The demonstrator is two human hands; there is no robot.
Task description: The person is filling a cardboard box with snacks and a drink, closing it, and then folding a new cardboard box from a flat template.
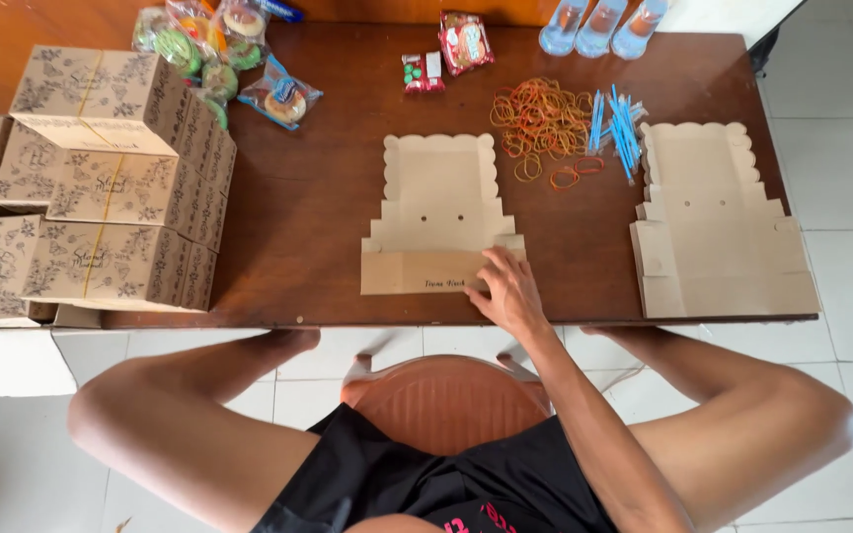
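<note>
The right hand (507,289) lies with fingers spread flat on a folded cardboard box (438,222) near the table's (298,217) front edge, pinning it. The left hand is hidden.

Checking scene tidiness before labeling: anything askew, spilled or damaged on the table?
Nothing looks damaged. The rubber bands lie in a loose scattered heap, a few strays toward the blue straws. The stacked printed boxes sit slightly skewed, overhanging the table edge. The right hand presses a flat box blank, which lies square.
</note>
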